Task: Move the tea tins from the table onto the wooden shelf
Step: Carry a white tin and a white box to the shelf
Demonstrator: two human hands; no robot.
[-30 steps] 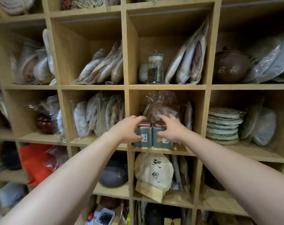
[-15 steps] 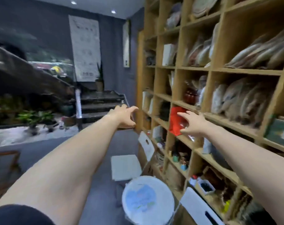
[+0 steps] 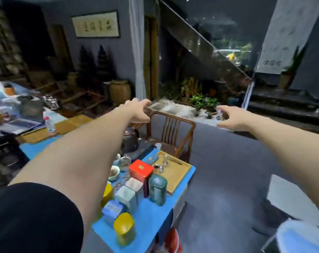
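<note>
Several tea tins stand on the blue-covered table point(image 3: 149, 218) below my left arm: a red square tin point(image 3: 140, 170), a dark green round tin point(image 3: 157, 189), a pale green square tin point(image 3: 126, 198), a yellow tin point(image 3: 124, 228) at the near edge and a light blue box point(image 3: 112, 209). My left hand point(image 3: 138, 111) is stretched out high above the table, fingers apart, holding nothing. My right hand point(image 3: 231, 118) is raised to the right over the floor, also empty with fingers spread. The wooden shelf is out of view.
A wooden tray point(image 3: 175, 175) with small glassware lies on the table's far right corner. A metal kettle point(image 3: 130, 139) and a wooden chair point(image 3: 170, 135) stand beyond it. Grey floor point(image 3: 228, 179) stretches to the right. A planter and stairs lie farther back.
Both hands let go of the two green tins on the shelf. I have turned away from the shelf and now face the table, both hands empty and raised.
</note>
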